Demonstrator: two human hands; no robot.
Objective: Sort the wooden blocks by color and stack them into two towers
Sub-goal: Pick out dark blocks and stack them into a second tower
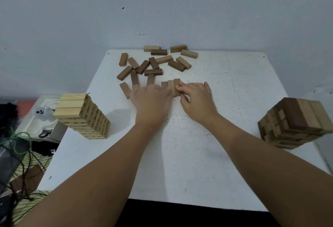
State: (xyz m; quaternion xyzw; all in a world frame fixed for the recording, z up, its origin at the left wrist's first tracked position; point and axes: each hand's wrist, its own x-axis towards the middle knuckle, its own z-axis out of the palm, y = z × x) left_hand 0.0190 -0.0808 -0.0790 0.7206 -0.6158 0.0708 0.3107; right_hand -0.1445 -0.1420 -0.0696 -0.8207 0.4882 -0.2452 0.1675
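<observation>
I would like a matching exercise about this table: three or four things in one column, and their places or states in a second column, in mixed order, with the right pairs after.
Things:
1. pale tower
2. dark tower
3. loose blocks
4. row of three blocks

Places or states:
A. scattered at the far side of the table
B. between the left hand and the right hand
C. standing at the table's left edge
D. standing at the table's right edge

Pairs: 1-C, 2-D, 3-A, 4-B
</observation>
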